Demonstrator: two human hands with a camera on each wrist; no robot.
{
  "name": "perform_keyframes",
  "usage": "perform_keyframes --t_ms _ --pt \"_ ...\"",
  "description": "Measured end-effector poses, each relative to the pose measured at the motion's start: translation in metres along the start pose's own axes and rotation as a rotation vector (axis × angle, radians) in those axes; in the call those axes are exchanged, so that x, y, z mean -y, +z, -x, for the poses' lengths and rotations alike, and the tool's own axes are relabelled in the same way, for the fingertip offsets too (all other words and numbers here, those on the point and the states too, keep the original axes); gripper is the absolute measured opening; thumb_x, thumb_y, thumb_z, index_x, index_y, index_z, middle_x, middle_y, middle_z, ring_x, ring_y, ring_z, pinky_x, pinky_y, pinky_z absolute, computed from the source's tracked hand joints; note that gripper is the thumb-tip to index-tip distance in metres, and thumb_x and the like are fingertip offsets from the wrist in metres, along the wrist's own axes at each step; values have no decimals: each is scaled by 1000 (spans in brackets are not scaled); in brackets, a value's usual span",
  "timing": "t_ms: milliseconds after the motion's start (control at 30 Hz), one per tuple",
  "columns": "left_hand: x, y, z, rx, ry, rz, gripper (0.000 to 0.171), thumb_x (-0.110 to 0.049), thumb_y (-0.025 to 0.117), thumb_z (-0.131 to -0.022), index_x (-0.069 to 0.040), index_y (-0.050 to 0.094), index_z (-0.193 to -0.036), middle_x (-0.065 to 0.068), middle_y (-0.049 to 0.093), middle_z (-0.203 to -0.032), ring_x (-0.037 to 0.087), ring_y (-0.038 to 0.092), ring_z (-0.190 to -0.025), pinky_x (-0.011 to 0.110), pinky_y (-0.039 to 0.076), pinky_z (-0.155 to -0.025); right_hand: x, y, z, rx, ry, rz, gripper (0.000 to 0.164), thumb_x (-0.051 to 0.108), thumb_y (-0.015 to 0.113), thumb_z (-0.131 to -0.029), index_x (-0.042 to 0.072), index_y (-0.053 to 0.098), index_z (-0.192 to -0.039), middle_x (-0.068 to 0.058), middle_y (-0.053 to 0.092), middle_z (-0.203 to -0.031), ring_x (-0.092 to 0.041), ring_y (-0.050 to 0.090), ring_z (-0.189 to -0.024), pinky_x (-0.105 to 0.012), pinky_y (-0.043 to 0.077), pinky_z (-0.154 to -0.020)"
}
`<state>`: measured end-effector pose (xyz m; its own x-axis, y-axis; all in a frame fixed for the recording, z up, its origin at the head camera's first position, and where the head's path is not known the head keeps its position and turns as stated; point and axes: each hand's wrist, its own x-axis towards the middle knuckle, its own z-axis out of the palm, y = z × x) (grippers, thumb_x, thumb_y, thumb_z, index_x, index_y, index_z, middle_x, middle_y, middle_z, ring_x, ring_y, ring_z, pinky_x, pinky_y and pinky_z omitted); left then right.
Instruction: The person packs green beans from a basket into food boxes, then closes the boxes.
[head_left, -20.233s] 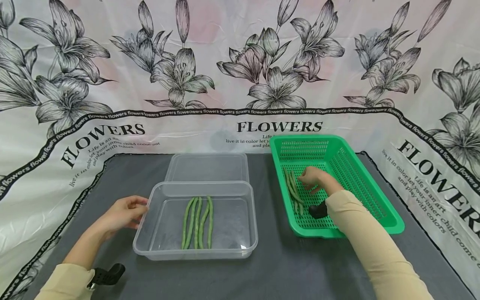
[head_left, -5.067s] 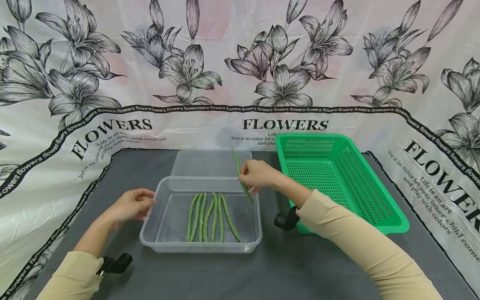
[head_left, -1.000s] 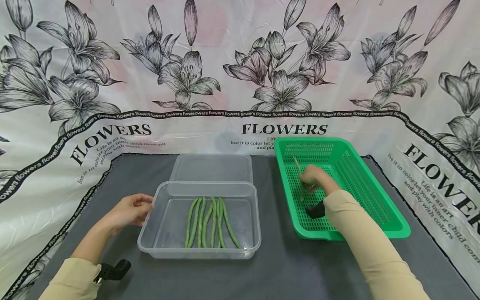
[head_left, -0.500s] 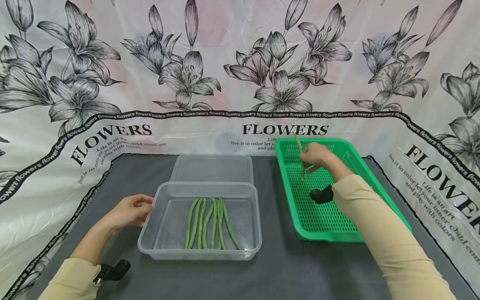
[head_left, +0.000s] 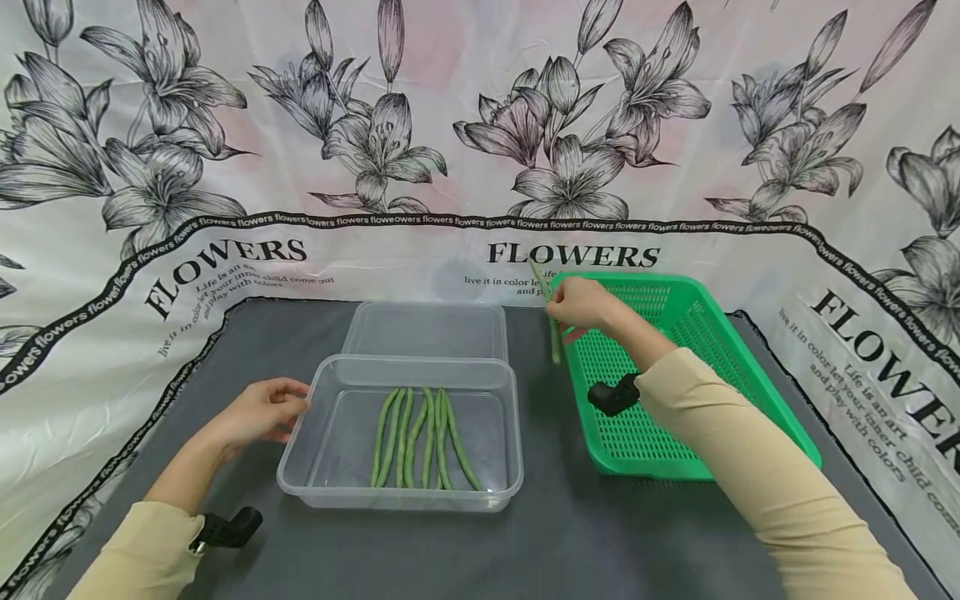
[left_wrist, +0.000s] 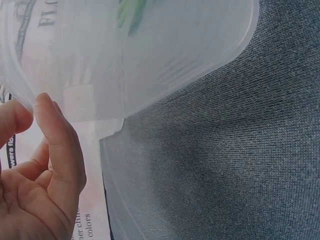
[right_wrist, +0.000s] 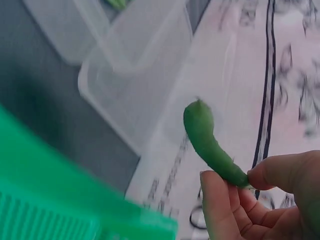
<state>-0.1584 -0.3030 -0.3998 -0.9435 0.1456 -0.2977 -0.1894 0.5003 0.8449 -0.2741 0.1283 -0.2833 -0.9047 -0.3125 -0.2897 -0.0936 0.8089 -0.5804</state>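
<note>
A green bean [head_left: 554,340] is pinched between the thumb and fingers of my right hand [head_left: 579,303], held up over the left rim of the green basket [head_left: 697,477]. The right wrist view has that bean [right_wrist: 210,145] end-on, its near tip clear of the fingers. My left hand [head_left: 258,412] pinches the left rim of the clear plastic container [head_left: 322,498]. Up close, its thumb and index finger [left_wrist: 55,125] meet at that rim. Inside the container several green beans [head_left: 405,437] lie side by side, roughly lengthwise.
Behind the container lies its clear lid [head_left: 427,329], partly covered by it. Dark grey cloth [head_left: 450,558] covers the table, and a white flower-printed sheet [head_left: 412,275] rises at the back. No beans show in the visible part of the basket.
My right hand has lifted a bean out of the basket and carried it left to the basket's edge. The left hand stays at the container rim. Compared with 20 seconds ago, the container holds more beans.
</note>
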Motion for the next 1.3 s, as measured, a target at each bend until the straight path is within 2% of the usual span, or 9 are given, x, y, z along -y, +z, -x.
perform_keyframes --t_ms 167,367,600,667,833,900,1000,1100,1300 --pt "-1 -1 -2 1 -10 -8 48 -29 54 -93 0 43 -130 16 56 -110 22 57 -89 36 53 -73 14 24 -2 49 -51 -17 20 8 43 -92 3 52 -75 -10 60 -84 -16 62 -64 -30 56 -61" --pt "0 -2 -1 -3 -17 -10 48 -29 54 -93 1 43 -129 17 56 -110 22 58 -89 36 54 -73 30 51 -5 108 -92 55 38 11 44 -93 12 39 -55 -3 53 -59 -18 64 -58 -28 55 -56" --pt "-1 -2 0 3 -19 -11 49 -29 53 -94 2 41 -131 17 55 -111 21 58 -89 35 54 -73 44 80 -5 190 -84 22 39 13 46 -95 12 35 -58 -11 59 -64 -18 64 -59 -34 56 -61" --pt "-2 -2 0 3 -20 -7 49 -29 53 -94 2 41 -131 17 56 -111 21 58 -89 35 54 -73 47 89 -4 206 -85 25 35 13 47 -95 11 43 -60 -10 59 -61 -19 65 -59 -33 56 -60" --pt "-3 -1 -1 9 -7 -6 49 -28 52 -94 2 41 -131 17 55 -111 21 58 -89 35 54 -72 52 107 -2 244 -72 27 21 14 49 -95 -2 64 -95 -10 66 -73 -18 66 -62 -28 55 -58" --pt "-3 -1 0 11 -5 -6 49 -28 52 -94 2 41 -131 17 55 -111 21 57 -89 35 54 -72 53 114 -1 256 -76 41 24 14 50 -95 -4 65 -97 -11 67 -76 -17 66 -63 -29 55 -59" --pt "-3 -1 0 10 -6 -5 49 -28 52 -95 2 41 -132 18 55 -112 21 57 -89 35 53 -73 55 124 -1 263 -93 46 24 14 50 -95 -2 67 -91 -12 67 -75 -18 66 -62 -32 56 -60" --pt "-3 -2 -1 9 -6 -1 49 -28 52 -95 2 40 -132 18 55 -113 20 58 -89 35 53 -73 55 133 -2 269 -108 58 30 13 49 -95 1 62 -71 -13 67 -72 -19 66 -61 -34 56 -61" --pt "-1 -3 -1 14 -7 2 49 -29 52 -94 2 41 -131 18 56 -112 21 59 -89 36 53 -73 53 144 -3 269 -72 51 26 13 50 -94 -2 64 -78 -11 65 -70 -16 63 -56 -36 56 -63"
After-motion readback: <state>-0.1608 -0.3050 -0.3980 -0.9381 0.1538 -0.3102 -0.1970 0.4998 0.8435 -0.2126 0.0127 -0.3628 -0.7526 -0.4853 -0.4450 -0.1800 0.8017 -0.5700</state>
